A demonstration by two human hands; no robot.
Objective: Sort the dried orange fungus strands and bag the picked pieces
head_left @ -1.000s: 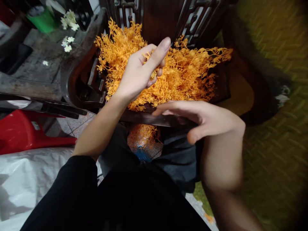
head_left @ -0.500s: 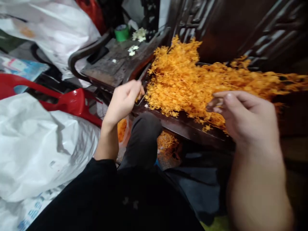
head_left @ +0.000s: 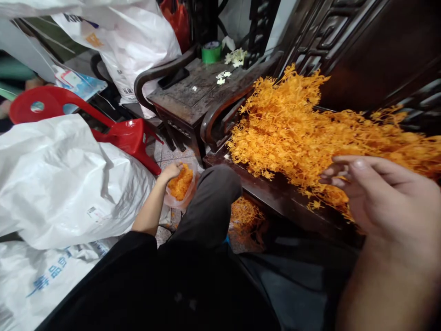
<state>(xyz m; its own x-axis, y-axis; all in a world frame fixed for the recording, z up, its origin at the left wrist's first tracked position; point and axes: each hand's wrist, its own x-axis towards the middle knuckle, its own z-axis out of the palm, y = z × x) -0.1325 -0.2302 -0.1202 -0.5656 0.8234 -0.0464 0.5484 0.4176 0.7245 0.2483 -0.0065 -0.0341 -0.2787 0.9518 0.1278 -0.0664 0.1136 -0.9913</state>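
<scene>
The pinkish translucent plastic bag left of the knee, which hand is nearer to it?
Left. The left hand is at the mouth of the bag; the right hand is farther, by the stringy orange pile on the dark wooden bench.

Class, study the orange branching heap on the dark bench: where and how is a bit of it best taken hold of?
Probably by pinching a loose tip on the near edge of the orange heap, coming from the front of the bench. Thin strands poke out there, while the middle looks densely tangled and the backrest rises behind.
</scene>
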